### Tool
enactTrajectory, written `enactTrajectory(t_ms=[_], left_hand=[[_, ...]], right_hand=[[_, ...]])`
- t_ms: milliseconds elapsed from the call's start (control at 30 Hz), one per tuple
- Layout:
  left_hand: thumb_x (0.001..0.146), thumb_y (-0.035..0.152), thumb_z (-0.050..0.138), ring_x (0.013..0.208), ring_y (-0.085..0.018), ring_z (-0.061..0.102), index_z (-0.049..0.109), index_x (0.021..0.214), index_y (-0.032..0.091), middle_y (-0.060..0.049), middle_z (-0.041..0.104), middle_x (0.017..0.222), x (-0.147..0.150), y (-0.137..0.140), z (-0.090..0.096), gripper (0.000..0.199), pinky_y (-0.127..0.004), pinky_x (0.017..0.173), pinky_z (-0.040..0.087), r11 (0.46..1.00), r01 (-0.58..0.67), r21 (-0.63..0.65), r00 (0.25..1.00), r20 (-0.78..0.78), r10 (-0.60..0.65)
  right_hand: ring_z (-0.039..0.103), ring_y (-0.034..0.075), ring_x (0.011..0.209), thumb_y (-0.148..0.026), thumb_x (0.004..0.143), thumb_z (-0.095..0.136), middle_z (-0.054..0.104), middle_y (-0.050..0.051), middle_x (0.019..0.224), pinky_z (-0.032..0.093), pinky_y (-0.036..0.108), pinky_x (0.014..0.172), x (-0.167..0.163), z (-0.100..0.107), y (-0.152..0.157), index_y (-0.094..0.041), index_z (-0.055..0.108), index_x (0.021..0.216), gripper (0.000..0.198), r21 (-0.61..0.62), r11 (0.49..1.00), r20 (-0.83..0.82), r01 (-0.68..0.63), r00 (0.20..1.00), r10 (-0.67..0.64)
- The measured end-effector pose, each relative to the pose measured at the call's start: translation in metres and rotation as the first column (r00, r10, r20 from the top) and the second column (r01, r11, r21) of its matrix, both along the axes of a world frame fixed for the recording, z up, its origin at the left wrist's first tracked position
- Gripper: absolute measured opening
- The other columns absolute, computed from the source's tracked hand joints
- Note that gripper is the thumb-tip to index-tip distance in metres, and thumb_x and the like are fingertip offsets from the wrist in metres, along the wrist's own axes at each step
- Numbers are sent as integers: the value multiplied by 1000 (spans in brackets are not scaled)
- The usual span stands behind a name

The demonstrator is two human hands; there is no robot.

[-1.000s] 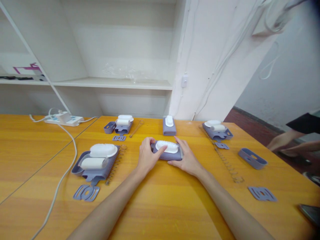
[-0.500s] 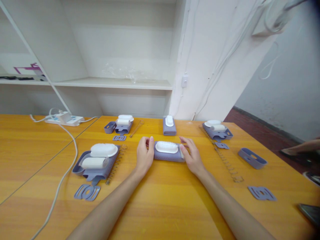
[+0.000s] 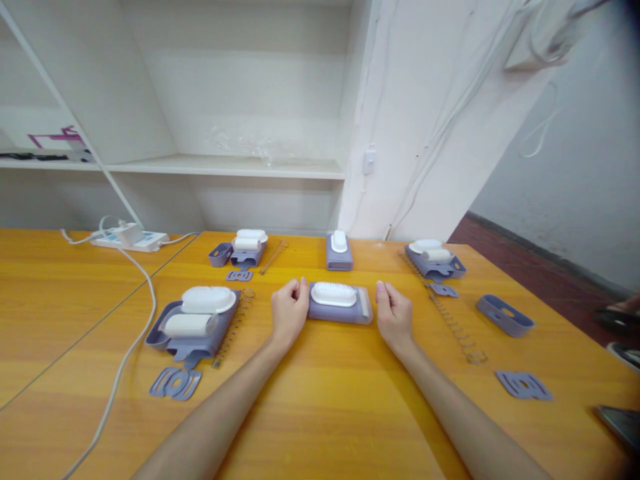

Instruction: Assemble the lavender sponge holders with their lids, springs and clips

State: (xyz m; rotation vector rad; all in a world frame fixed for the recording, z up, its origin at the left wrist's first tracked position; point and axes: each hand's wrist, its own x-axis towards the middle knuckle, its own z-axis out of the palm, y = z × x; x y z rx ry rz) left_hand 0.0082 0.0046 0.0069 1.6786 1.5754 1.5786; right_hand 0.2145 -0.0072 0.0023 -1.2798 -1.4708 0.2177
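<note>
A purple-grey plastic case lies on the table in front of me, with a white oval bristled piece on top and a pale translucent end at its right. My left hand is curled into a fist right beside the case's left end; whether it touches is hard to tell. To the right, separated by a small gap, my right hand is also closed in a fist, thumb up, with nothing visible in it. Behind them stands another purple-grey case with a white oval piece on it.
Sets of purple-grey parts with white rollers lie left and right. Metal springs, a hollow purple-grey frame and a flat slotted plate are at right. A power strip trails a white cable. Another person's limb shows at far right.
My right hand has let go of the case's right end, moved a little right and closed into a fist. My left hand's fingers have curled in. The case has stayed in place.
</note>
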Motion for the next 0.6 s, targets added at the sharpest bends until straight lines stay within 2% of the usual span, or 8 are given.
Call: enactTrajectory(t_ms=[200, 400, 533, 600], left_hand=[[86, 35, 44, 49, -7, 27, 24, 53, 18, 6, 23, 51, 0, 1, -1, 42, -24, 50, 21, 1000, 14, 4, 1000, -9, -14], [85, 34, 44, 49, -7, 27, 25, 53, 18, 6, 22, 51, 0, 1, -2, 41, -24, 50, 21, 1000, 14, 8, 1000, -21, -14], [85, 34, 44, 48, -7, 28, 25, 52, 18, 6, 23, 50, 0, 1, -2, 41, -24, 50, 21, 1000, 10, 14, 1000, -28, -10], [85, 34, 44, 47, -7, 28, 25, 52, 18, 6, 24, 50, 0, 2, -3, 42, -24, 50, 21, 1000, 6, 16, 999, -31, -5]], right_hand=[[32, 8, 49, -35, 91, 40, 31, -6, 52, 22, 25, 50, 1, 6, 0, -19, 33, 58, 38, 18, 1000, 5, 24, 1000, -24], [29, 8, 49, -36, 89, 44, 26, -7, 52, 22, 24, 50, 18, 27, 5, -20, 28, 55, 41, 49, 983, 32, 178, 983, -180], [35, 9, 50, -39, 87, 44, 33, -6, 50, 25, 24, 51, 44, 48, 11, -19, 39, 54, 39, 22, 955, 122, 297, 947, -297], [40, 11, 50, -41, 84, 46, 39, -4, 48, 26, 25, 51, 62, 61, 13, -19, 46, 54, 38, -63, 940, 202, 334, 927, -316]])
